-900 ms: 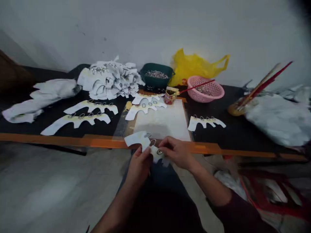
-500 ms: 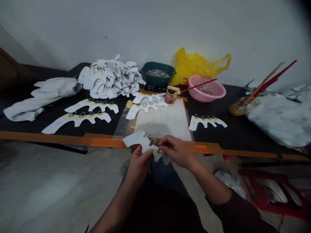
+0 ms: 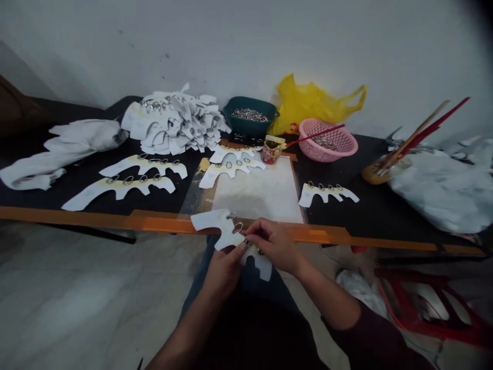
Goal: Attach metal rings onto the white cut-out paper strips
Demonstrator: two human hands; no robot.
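Note:
A white scalloped strip [image 3: 215,223] with yellowish glue along one edge and several metal rings is held over my lap, near the table's front edge. My left hand [image 3: 227,267] pinches it from below, thumb on top. Just right of that thumb, the fingers of my right hand [image 3: 271,244] are closed at a metal ring [image 3: 247,241] on the strip's edge; the fingertips partly hide it. Another ring [image 3: 238,226] stands up from the strip to the left. The strip's far end hangs down below my right hand.
Finished-looking ringed strips [image 3: 123,187] lie on the black table beside a white board [image 3: 262,190]. Behind stand a heaped pile of strips [image 3: 173,123], a green bin [image 3: 250,115] of rings, a glue can [image 3: 271,150] with a brush, a pink basket [image 3: 327,141] and a yellow bag [image 3: 314,105].
The strip has shifted slightly left and turned, its right end now hanging lower. My left thumb and right fingertips have come together at a ring.

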